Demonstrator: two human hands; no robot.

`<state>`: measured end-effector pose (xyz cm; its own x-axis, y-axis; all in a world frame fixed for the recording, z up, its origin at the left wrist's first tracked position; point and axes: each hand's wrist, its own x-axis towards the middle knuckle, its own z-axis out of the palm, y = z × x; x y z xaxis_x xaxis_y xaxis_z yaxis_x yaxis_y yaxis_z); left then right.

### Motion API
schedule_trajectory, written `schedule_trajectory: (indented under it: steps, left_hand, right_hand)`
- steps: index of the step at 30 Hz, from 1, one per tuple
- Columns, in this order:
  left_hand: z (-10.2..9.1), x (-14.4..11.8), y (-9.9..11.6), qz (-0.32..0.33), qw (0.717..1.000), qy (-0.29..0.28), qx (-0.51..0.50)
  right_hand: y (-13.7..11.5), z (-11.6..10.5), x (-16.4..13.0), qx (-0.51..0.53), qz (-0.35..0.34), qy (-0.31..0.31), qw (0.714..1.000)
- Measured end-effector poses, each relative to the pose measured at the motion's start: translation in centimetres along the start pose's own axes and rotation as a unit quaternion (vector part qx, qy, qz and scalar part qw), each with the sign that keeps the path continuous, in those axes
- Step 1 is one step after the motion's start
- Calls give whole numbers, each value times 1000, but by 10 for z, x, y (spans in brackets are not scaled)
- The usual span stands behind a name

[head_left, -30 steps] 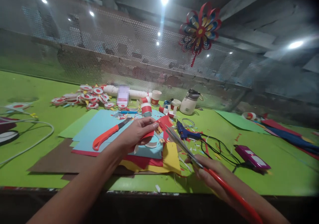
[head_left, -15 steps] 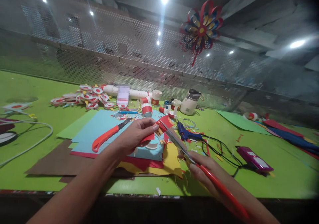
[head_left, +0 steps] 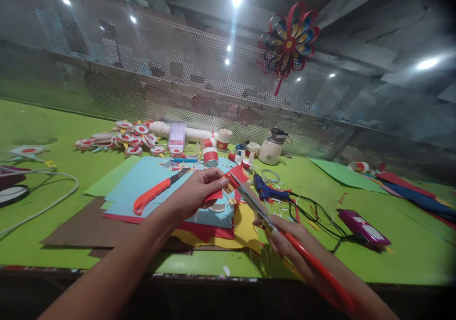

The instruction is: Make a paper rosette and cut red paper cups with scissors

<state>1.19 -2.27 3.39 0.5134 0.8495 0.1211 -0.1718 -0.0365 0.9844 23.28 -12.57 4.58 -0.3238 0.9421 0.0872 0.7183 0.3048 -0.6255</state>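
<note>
The left hand pinches a small piece of red paper between thumb and fingertips and holds it up over the stack of coloured paper sheets that lies near the front edge of the green worktop, about midway along it. The right hand is closed round the red handles of a pair of scissors, blades parted a little, their tips meeting the red paper's right-hand edge — so a cut looks to be in progress, though how deep it runs is too small to tell.

Judging by how things lie, a good deal is already made: a pile of finished red-and-white paper rosettes sits toward the far left of the worktop, and paper scraps are scattered around the stack. The piece in hand is not yet cut to shape, and plenty of uncut sheets remain under it.

On the stack, left of the hands, lies an orange-handled utility knife. Just beyond the scissors is a blue glue gun with its black cord trailing right — past that, a purple phone-like device. Small red-and-white paper cups and a white jug stand toward the far edge, and a paper pinwheel hangs on the mesh screen behind
</note>
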Motion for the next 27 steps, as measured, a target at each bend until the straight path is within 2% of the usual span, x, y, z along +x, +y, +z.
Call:
schedule_trajectory:
  steps: [10,17,23,27]
  left_hand:
    - [-3,1,-2,1,1000,2,-3]
    - [-3,1,-2,-21,1000,4,-7]
    - [-2,-1,0,-39,999,3,-12]
    - [-3,-1,-1,-40,999,5,-6]
  right_hand:
    - [8,3,3,39,0,-8,999]
    - [4,1,2,22,3,0,1000]
    - [2,-1,1,23,-15,-29,999]
    - [-2,-2,0,-4,-6,-8,1000]
